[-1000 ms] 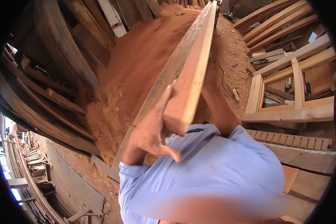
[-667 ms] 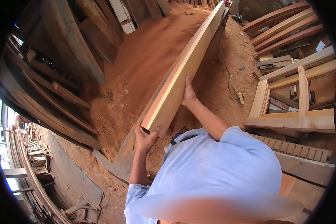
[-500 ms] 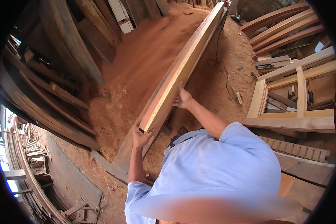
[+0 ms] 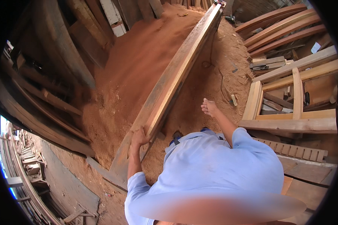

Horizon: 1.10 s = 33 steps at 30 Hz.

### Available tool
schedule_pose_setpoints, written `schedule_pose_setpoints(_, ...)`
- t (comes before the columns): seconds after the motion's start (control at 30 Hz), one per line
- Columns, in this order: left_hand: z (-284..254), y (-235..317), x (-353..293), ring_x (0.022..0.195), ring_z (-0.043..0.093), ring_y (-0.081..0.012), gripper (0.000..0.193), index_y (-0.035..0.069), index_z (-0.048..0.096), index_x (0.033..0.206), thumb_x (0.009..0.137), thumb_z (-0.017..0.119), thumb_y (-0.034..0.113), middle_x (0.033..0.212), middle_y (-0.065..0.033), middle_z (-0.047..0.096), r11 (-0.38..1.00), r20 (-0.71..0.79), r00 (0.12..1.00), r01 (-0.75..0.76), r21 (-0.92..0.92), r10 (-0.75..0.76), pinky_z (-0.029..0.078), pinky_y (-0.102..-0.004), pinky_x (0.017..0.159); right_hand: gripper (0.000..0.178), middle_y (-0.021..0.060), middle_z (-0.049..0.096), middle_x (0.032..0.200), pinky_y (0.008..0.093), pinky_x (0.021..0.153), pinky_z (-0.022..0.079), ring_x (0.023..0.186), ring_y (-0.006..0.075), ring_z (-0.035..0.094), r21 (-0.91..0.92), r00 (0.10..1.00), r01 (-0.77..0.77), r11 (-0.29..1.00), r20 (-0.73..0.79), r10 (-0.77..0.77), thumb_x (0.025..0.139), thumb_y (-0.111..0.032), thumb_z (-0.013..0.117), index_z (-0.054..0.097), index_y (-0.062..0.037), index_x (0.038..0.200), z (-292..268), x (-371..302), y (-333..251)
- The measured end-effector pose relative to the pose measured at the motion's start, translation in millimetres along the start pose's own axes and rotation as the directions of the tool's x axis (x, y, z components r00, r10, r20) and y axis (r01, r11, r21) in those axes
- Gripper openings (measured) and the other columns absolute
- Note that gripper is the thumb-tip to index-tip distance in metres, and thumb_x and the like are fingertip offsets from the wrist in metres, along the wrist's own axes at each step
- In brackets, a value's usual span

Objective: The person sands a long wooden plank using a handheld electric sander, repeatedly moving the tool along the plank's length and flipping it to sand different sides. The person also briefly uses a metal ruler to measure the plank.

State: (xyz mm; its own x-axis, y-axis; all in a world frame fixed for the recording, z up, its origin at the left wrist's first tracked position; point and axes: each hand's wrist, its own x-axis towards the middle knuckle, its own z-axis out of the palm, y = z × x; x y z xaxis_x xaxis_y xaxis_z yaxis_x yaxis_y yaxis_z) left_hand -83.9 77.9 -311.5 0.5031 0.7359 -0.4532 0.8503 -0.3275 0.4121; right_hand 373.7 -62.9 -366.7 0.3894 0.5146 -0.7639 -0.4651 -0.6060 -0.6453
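We have the long beam lying along the desk, our left hand touching its near end with fingers whose grip we cannot tell, while our right hand hovers apart, fingers curled narrow.

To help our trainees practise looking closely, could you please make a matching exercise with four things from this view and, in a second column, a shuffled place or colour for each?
Column one
1. left hand
2. right hand
3. wooden frame
4. shirt

Column two
A. light blue
B. in the gap between the long plank and the wooden frame, touching neither
C. at the near end of the long plank
D. at the picture's right side, below the curved boards

Right pairs: 1-C, 2-B, 3-D, 4-A
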Motion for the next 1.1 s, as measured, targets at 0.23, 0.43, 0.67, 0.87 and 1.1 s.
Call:
schedule_pose_setpoints(0.23,6,100,130,0.124,0.05,-0.047,0.088,-0.005,0.036,0.145,0.082,0.072,0.046,0.131,-0.032,0.054,0.964,-0.295,0.925,-0.191,0.183,0.239,0.039,-0.0502,0.108,0.036,0.0029,0.066,0.09,0.0286,0.052,0.044,0.062,0.0126,0.057,0.008,0.979,-0.069,0.998,-0.189,0.069,0.097,-0.046,0.056,0.059,-0.012,0.109,-86,5,45)
schedule_pose_setpoints(0.43,-8,247,234,0.128,0.045,-0.0484,0.091,-0.005,0.03,0.147,0.083,0.071,0.044,0.136,-0.0323,0.049,0.974,-0.433,0.874,-0.178,0.137,0.221,0.035,-0.0531,0.11,0.036,0.0004,0.066,0.088,0.0295,0.06,0.05,0.067,0.0116,0.061,0.268,0.994,0.054,0.962,-0.109,-0.025,0.098,-0.045,0.056,0.057,-0.012,0.113,-164,20,25)
schedule_pose_setpoints(0.67,7,312,333,0.127,0.05,-0.0415,0.075,0.003,0.051,0.137,0.08,0.066,0.049,0.141,-0.0259,0.05,0.996,-0.283,0.956,0.085,0.012,-0.078,0.044,-0.0473,0.103,0.028,0.0015,0.067,0.084,0.0278,0.056,0.05,0.066,0.0122,0.063,0.531,0.928,0.373,0.761,-0.236,-0.29,0.101,-0.039,0.055,0.061,-0.0112,0.104,-317,51,-147)
schedule_pose_setpoints(0.87,-3,312,330,0.123,0.052,-0.0441,0.069,0.0,0.049,0.13,0.078,0.073,0.038,0.128,-0.0288,0.055,0.981,-0.392,0.908,0.186,0.06,-0.149,0.044,-0.0498,0.101,0.046,0.0043,0.065,0.104,0.0259,0.077,0.051,0.084,0.0118,0.061,0.434,0.462,0.821,0.372,-0.121,-0.878,0.099,-0.046,0.055,0.058,-0.0039,0.118,-392,-50,-375)
schedule_pose_setpoints(1.1,-3,335,336,0.123,0.05,-0.0467,0.075,-0.001,0.043,0.133,0.079,0.074,0.042,0.13,-0.0312,0.053,0.958,-0.351,0.91,0.27,0.099,-0.22,0.041,-0.0515,0.103,0.046,0.0086,0.068,0.102,0.0314,0.081,0.047,0.085,0.0156,0.062,0.428,-0.367,0.891,-0.148,0.491,-0.791,0.09,-0.049,0.07,0.065,-0.0131,0.118,-413,-187,-517)
